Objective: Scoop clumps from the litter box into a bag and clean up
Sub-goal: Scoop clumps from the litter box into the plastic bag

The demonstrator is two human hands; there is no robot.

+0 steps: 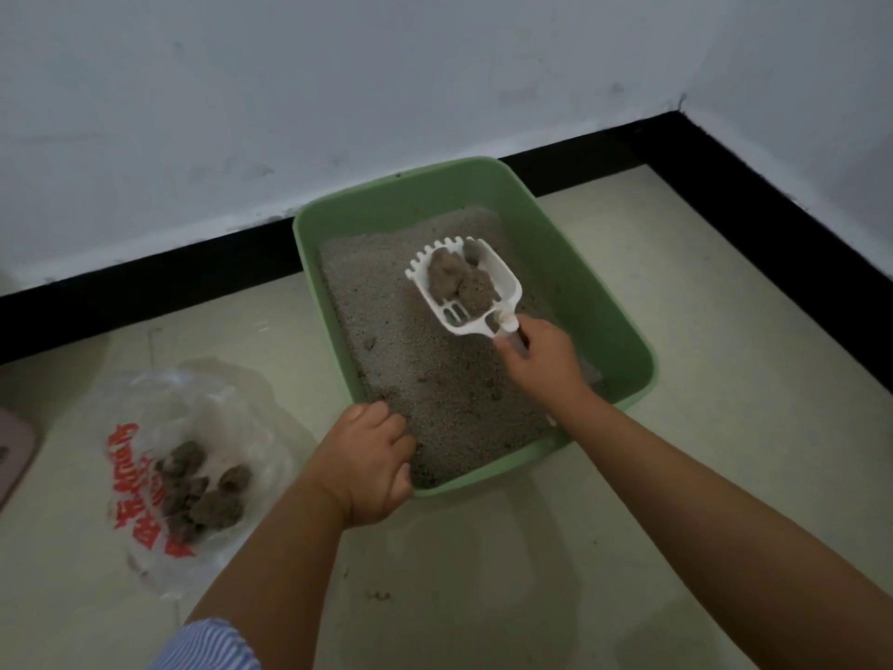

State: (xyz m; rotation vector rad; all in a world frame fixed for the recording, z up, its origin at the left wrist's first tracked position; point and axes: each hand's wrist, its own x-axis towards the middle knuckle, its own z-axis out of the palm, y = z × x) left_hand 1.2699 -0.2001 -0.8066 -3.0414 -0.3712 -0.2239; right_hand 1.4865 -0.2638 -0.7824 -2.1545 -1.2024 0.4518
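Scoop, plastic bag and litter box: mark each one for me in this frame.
scoop (502, 282), head view, on its white right side wall.
plastic bag (232, 403), head view, on clear film above the clumps inside.
litter box (570, 263), head view, on its green right inner wall.

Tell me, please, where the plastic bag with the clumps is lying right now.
In the head view, the plastic bag lies on the floor at lower left, left of the green litter box and beside the left hand gripping its near corner.

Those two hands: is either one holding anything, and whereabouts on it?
The right hand grips the white scoop by its handle. The left hand holds the near corner rim of the green litter box.
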